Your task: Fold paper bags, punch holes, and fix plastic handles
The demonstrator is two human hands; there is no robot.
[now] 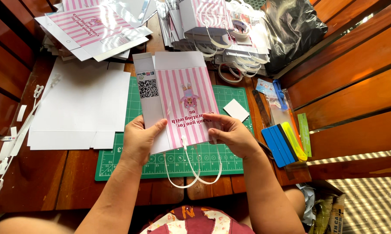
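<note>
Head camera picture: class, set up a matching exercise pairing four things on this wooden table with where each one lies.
Things:
1. pink-striped paper gift bag
2. green gridded cutting mat
3. black plastic bag
4. blue flat plastic scraper

Places:
A. far right corner of the table
B. held in left hand and right hand
C. right of the mat
D. flat under the held bag

Pairs: 1-B, 2-D, 3-A, 4-C

green cutting mat [117, 167], blue scrapers [277, 145], black bag [293, 26]
</note>
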